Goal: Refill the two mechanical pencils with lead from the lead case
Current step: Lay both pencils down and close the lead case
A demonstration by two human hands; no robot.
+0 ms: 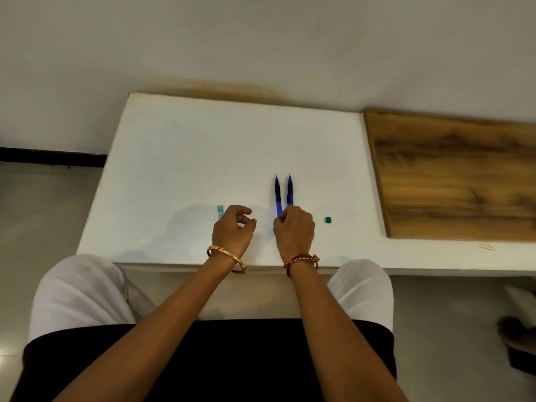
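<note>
Two hands: right hand (293,229) fingers (282,217) around pencil (278,198); left hand (232,229) loosely curled.

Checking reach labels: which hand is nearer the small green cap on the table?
Right. The right hand sits just left of the green cap, at the pencils' ends; the left hand is farther left, beside the lead case.

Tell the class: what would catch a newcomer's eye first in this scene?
Two blue mechanical pencils lie side by side mid-table, tips pointing away, with the right hand over their near ends. The left hand rests beside a small teal lead case. A tiny green cap sits alone right of the pencils.
</note>
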